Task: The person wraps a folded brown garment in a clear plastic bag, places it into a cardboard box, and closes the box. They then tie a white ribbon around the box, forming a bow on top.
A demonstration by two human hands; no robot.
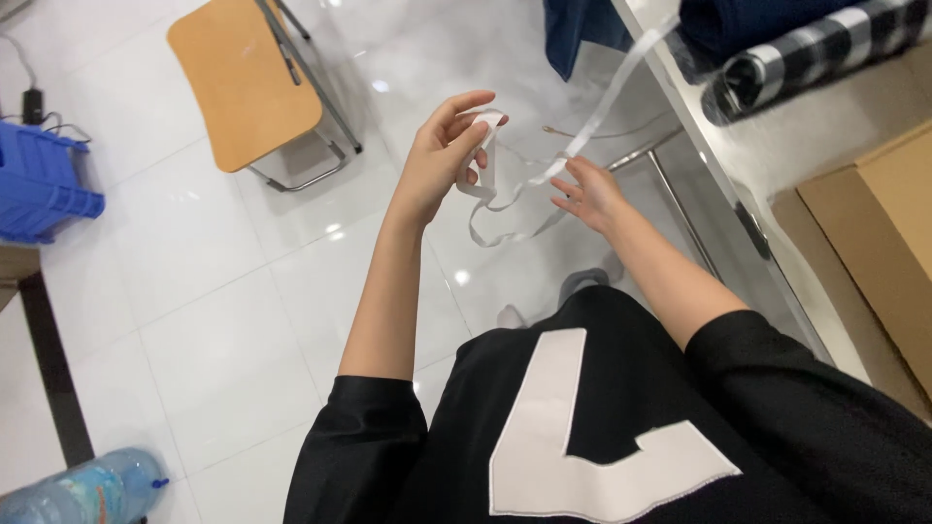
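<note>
Near the upper middle of the frame, the left hand (439,160) has its fingers (464,109) pinched shut on the end of a white ribbon (505,194), while the right hand (589,194) just beside it holds its fingers spread open, with the ribbon passing over them. From the hands the ribbon hangs in a loop between them and runs up right to the white surface (777,194), where a checked fabric roll (815,53) lies beside a cardboard box (888,223). Farther out on the tiled floor (243,291), a wooden chair (243,82) stands upper left, a blue crate (39,184) at the left edge, and a water bottle (83,490) lower left.
</note>
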